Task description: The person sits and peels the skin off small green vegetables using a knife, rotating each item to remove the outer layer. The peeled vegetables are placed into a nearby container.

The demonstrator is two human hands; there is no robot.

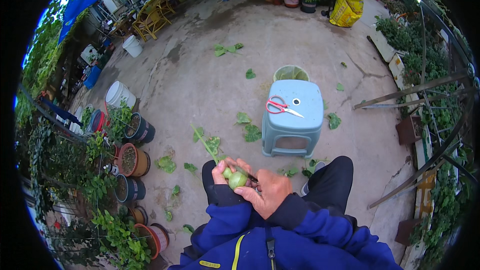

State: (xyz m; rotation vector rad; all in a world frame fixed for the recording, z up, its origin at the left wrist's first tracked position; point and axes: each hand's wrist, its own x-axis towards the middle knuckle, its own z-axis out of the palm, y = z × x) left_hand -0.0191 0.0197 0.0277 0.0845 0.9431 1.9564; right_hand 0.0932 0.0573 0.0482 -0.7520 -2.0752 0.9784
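Observation:
Near my lap, my left hand (221, 172) grips a small pale green gourd (237, 180) with a long green stem (203, 141) pointing up and to the left. My right hand (270, 190) is closed on the dark handle of a knife (242, 171), whose blade lies against the gourd's upper side. The right thumb touches the gourd's lower edge. Part of the blade and the left palm are hidden by fingers. Ahead stands a light blue plastic stool (294, 120), and scissors with red handles (277, 105) rest on its seat.
A round bin (291, 68) stands behind the stool. Cut green leaves (252, 133) are scattered over the concrete. Potted plants (139, 127) and white buckets (120, 94) stand at the left. Metal bars (412, 92) reach in from the right; a yellow bag (347, 2) is farther off.

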